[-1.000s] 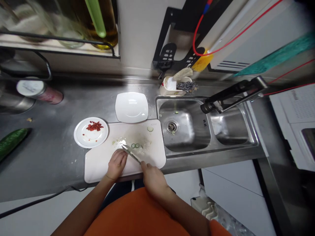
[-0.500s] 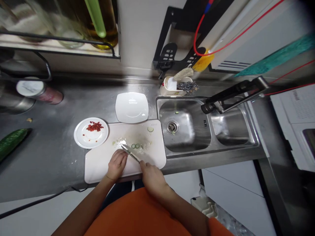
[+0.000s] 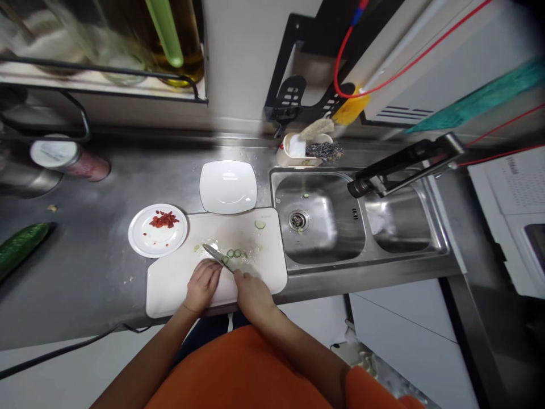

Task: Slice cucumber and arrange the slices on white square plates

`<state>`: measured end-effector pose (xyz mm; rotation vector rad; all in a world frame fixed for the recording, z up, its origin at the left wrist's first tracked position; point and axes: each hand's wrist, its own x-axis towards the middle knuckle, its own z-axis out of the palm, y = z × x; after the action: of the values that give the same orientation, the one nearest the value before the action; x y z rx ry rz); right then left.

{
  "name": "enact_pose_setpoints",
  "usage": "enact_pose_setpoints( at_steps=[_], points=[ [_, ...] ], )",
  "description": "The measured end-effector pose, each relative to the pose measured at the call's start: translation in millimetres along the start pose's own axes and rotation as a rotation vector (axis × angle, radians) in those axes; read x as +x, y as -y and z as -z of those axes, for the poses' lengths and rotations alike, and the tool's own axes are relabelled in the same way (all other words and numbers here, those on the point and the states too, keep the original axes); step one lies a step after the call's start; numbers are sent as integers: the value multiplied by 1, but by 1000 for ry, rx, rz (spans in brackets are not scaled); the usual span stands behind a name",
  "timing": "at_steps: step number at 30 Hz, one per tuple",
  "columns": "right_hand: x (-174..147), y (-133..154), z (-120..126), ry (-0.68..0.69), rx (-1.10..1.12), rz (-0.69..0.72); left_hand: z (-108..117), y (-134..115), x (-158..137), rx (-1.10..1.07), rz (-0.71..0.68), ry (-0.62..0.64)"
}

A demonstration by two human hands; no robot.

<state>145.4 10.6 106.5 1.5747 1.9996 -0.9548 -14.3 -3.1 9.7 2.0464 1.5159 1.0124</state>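
Observation:
My right hand (image 3: 253, 292) grips the handle of a kitchen knife (image 3: 216, 255), whose blade points up and left over the white cutting board (image 3: 174, 287). Curled fingers of my left hand (image 3: 204, 282) press down on the board close beside the blade; a piece of cucumber there is almost wholly hidden under them. Thin cucumber slices (image 3: 237, 253) lie just right of the blade. Near the board's far right corner rests a larger pale cucumber slice (image 3: 260, 224).
A round white plate (image 3: 137, 230) with chopped red pieces (image 3: 165, 219) stands left of the board. Behind it sits a square white plate (image 3: 229, 186). The steel sink (image 3: 336, 227) adjoins on the right. A whole cucumber (image 3: 23, 244) and a can (image 3: 87, 163) are far left.
The knife and my right hand have moved left and slightly up. Another cucumber slice now shows beside the blade. My left hand has stayed in place.

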Motion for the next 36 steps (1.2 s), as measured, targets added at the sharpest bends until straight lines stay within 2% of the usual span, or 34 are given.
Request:
enact_pose_setpoints(
  at_steps=[10,21,36],
  points=[
    [-20,-17,9,8,0,-96,-1,-1,0,-43,6,-1],
    [-38,-6,8,17,-14,-62,1,-1,1,13,-28,-5],
    [-37,-4,11,64,-7,-74,0,-1,0,8,-35,-21]
  ],
)
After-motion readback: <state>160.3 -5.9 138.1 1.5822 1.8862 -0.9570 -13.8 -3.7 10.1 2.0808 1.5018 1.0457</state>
